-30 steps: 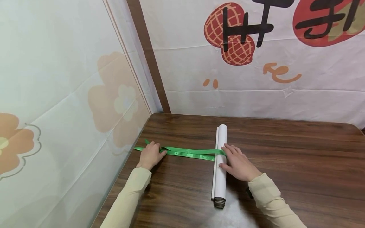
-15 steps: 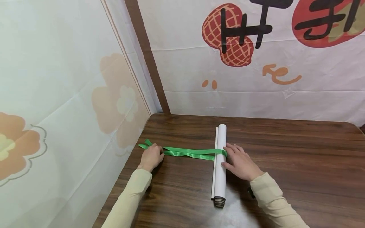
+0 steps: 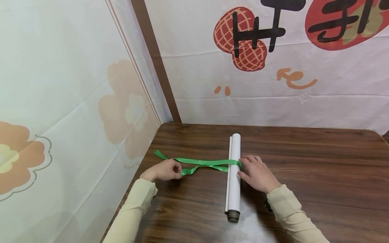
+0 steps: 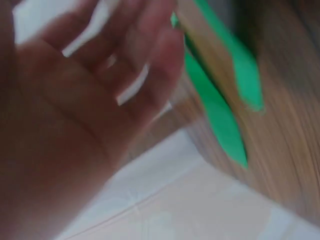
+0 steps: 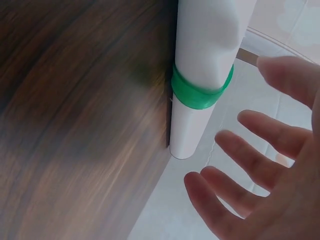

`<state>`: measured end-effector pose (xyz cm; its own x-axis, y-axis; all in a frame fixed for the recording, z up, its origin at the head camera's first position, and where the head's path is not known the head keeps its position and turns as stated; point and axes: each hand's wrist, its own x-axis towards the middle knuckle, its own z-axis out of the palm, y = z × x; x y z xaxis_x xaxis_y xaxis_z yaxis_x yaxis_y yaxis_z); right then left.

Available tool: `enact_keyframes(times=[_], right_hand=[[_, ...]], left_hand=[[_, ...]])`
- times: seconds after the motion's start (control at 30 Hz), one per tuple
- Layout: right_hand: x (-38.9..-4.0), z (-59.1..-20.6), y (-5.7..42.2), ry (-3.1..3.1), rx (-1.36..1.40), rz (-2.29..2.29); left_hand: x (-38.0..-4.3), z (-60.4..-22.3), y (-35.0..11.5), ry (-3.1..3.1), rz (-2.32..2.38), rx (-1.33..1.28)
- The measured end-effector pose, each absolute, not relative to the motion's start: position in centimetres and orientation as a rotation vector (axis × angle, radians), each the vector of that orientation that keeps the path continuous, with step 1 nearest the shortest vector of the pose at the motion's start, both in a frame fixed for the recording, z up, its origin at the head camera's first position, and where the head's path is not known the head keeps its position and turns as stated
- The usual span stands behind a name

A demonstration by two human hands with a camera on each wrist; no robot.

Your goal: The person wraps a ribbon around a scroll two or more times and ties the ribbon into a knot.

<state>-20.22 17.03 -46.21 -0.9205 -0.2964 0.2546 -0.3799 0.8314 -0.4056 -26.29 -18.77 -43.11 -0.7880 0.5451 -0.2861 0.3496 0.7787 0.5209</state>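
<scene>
A white rolled-up scroll [image 3: 234, 189] lies lengthwise on the table, a thin white strip along its left side and dark rings at its near end. Round its middle passes a green ribbon [image 3: 200, 162], its two strands running left. My left hand [image 3: 164, 169] pinches the nearer strand, which is raised and twisted; the farther strand lies flat beyond the hand. The left wrist view is blurred, with two ribbon ends [image 4: 222, 125] beside the fingers. At the scroll's right side rests my right hand [image 3: 258, 172], fingers loosely spread; the right wrist view shows them beside the scroll, not wrapped round it.
The brown wood-grain table [image 3: 328, 175] extends to the right of the scroll. A white printed cloth [image 3: 194, 111] hangs behind the table, and another flowered cloth [image 3: 76, 135] stands along its left edge.
My left hand has moved nearer and slightly right, drawing one ribbon strand away from the other. The scroll and right hand have barely moved.
</scene>
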Motion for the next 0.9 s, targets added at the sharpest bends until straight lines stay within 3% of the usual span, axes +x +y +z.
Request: enact_keyframes(times=[0.2,0.37,0.63,0.9], right_hand=[[-19.7,-46.0,16.1,-2.758,0.531,0.734],[-19.4,-44.9,14.7,-2.753,0.527,1.060],[-19.6,-42.7,13.3,-2.680,0.340,1.957],[-20.1,-42.1,14.5,-2.395,0.142,2.265]], left_hand=[[-26.1,-41.4,-16.7,2.289,1.039,0.766],[-25.9,-40.4,-14.0,2.232,1.232,0.802],[-24.2,-39.2,-7.6,2.146,1.346,0.886],[-23.1,-40.4,-4.4,2.179,1.255,0.993]])
